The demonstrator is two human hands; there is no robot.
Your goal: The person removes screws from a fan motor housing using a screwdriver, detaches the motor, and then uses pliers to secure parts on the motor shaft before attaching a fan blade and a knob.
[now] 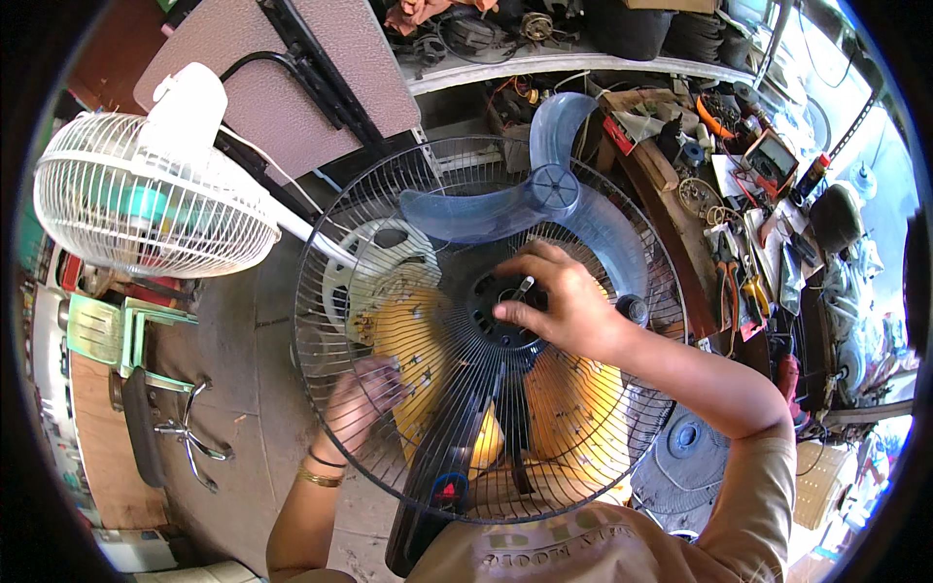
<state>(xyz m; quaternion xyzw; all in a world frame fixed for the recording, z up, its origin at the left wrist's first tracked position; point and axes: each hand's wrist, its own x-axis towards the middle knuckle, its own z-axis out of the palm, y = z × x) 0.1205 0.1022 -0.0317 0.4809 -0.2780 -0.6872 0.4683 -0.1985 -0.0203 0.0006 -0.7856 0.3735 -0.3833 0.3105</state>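
The person is working on a fan's wire guard (389, 243). The right hand (564, 301) rests at the black hub (491, 316), fingers curled about the motor shaft (523, 287). The left hand (360, 398) presses half-open behind the grille. The loose blue blade (530, 199) lies just beyond the right hand; seating the guard likely needs careful centring.

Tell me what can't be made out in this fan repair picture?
Head view only:
- Left hand: behind the wire guard; its grip is unclear.
- Right hand covers part of the black hub; what its fingertips pinch is unclear.
- Workbench tools: too small.
- Fan's lower body: cut off by the person's shirt.
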